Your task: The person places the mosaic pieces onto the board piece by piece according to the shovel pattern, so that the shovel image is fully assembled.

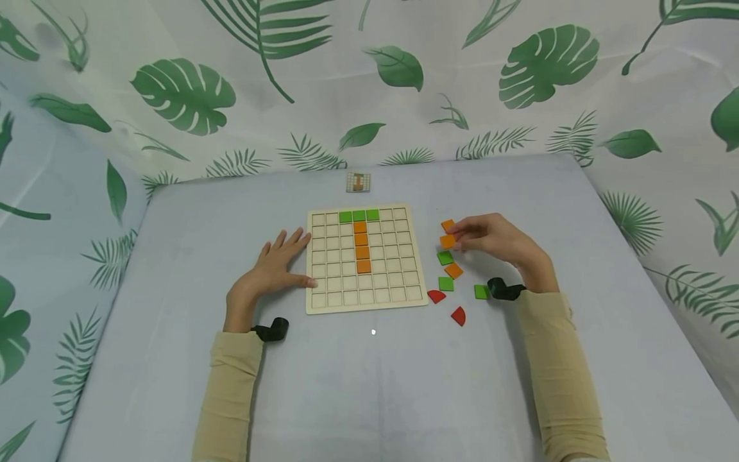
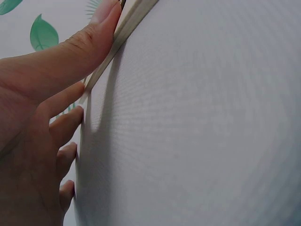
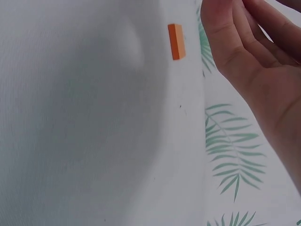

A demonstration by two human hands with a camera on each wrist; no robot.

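Observation:
A pale wooden grid board [image 1: 335,307] lies on the table. Three green square tiles [image 1: 359,216] sit side by side in its top row, above a column of several orange square tiles [image 1: 361,239]. My left hand [image 1: 270,268] has its fingers spread, and the thumb and fingertips touch the board's left edge. Right of the board, my right hand [image 1: 496,240] pinches an orange square tile [image 1: 447,242] between thumb and fingers. Just beyond the fingertips lies another orange tile [image 1: 448,225], also seen in the right wrist view, where the pinched tile is out of sight.
Nearer than the right hand lie a green tile [image 1: 445,258], an orange tile [image 1: 453,271], another green tile [image 1: 446,283] and two red quarter-circle pieces [image 1: 458,316]. One green tile [image 1: 482,292] is by the right wrist. A small pattern card [image 1: 358,182] lies behind the board.

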